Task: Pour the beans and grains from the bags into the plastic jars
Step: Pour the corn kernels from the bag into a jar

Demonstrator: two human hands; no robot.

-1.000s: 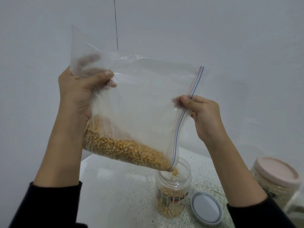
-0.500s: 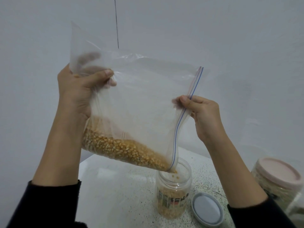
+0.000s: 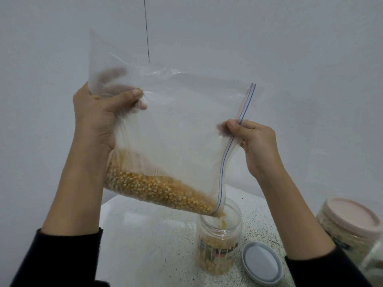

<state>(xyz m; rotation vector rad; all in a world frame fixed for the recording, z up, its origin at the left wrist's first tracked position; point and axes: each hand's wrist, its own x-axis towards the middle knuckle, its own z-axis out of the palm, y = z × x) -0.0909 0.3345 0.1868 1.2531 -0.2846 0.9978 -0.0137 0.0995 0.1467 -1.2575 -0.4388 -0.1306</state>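
flanking the open jar (image 3: 220, 243): grey lid (image 3: 262, 266), perhaps grain-filled pink-lidded jar (image 3: 350, 230).

Looks like a home kitchen or pantry corner. Evidence: white speckled stone-look desk (image 3: 157, 241) against a plain white wall (image 3: 290, 48), a labelled plastic jar (image 3: 220, 243) part full of yellow kernels, its grey lid (image 3: 262, 266) lying beside it, and a pink-lidded jar (image 3: 350, 226) of pale grains at right. A thin black cord (image 3: 147, 30) hangs down the wall.
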